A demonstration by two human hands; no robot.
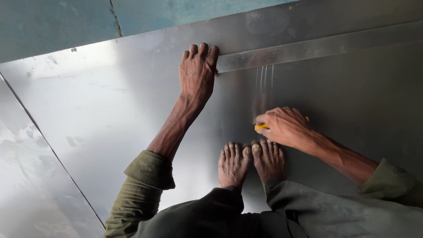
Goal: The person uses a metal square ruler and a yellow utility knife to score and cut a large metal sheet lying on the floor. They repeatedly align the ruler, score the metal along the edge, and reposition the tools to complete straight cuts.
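my left hand (197, 72) presses flat on the ruler (308, 49) end; my right hand (284, 127) grips what looks like a yellow marker (261, 127) on the metal sheet (110, 97).

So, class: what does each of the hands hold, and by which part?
The right hand grips a small yellow tool, its exposed end poking out. The left hand holds nothing, pressing the long steel ruler's end.

Metalworking workshop, large bare steel sheets (110, 101) laid across the floor, long steel ruler (317, 48), worn teal wall (57, 22)
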